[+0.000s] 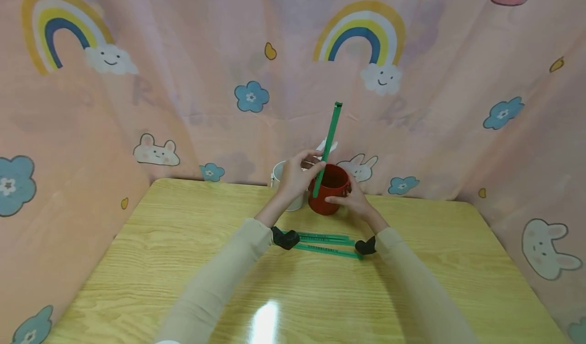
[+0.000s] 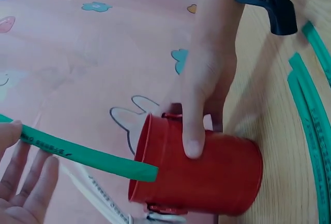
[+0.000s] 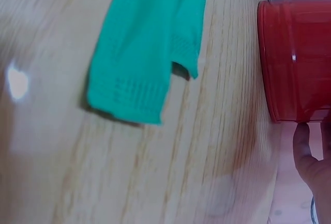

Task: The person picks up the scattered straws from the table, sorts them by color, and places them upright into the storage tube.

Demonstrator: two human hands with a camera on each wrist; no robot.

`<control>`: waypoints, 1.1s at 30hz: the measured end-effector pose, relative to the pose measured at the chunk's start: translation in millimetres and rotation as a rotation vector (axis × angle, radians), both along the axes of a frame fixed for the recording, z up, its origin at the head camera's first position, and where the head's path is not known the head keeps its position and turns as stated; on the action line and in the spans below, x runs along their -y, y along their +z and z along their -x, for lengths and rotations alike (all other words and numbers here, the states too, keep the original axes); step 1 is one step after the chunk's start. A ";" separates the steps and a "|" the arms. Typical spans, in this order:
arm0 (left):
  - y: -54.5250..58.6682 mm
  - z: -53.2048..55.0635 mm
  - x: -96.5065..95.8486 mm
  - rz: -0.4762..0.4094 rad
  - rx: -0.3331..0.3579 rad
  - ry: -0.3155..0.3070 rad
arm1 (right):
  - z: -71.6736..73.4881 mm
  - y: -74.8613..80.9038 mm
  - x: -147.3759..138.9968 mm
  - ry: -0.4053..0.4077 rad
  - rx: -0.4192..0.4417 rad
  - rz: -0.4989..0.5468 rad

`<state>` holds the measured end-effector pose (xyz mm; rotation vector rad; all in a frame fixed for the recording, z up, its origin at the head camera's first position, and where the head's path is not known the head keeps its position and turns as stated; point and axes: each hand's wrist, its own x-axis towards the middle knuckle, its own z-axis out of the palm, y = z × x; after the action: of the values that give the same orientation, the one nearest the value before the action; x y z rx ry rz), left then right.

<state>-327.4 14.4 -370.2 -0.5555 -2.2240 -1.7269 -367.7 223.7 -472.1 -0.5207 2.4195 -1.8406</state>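
My left hand [image 1: 296, 175] pinches a long flat green strip with dark print [image 1: 331, 133] between thumb and fingers. The strip stands nearly upright, its lower end overlapping the near wall of a red pail [image 1: 326, 207] in the head view. In the left wrist view that end [image 2: 139, 170] lies across the pail's rim, outside the opening. My right hand [image 1: 354, 201] grips the pail from the right, thumb [image 2: 194, 144] along its wall. Just left of the pail stands a white pail [image 1: 295, 205], partly hidden by my left hand. A white printed strip [image 2: 101, 195] sticks up near it.
Several more green strips [image 1: 327, 251] lie side by side on the wooden table [image 1: 183, 242], nearer to me than the pails, between my forearms. A printed pink curtain [image 1: 206, 89] hangs right behind the table's far edge. Black wrist cameras [image 1: 286, 238] sit below both hands.
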 end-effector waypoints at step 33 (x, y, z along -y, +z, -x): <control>-45.3 14.2 -22.4 0.128 -0.052 0.029 | 8.4 -13.1 -3.7 0.006 -0.008 0.002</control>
<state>-341.6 36.8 -415.5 -0.5865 -2.3063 -1.5463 -376.2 227.4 -485.2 -0.5354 2.4187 -1.8430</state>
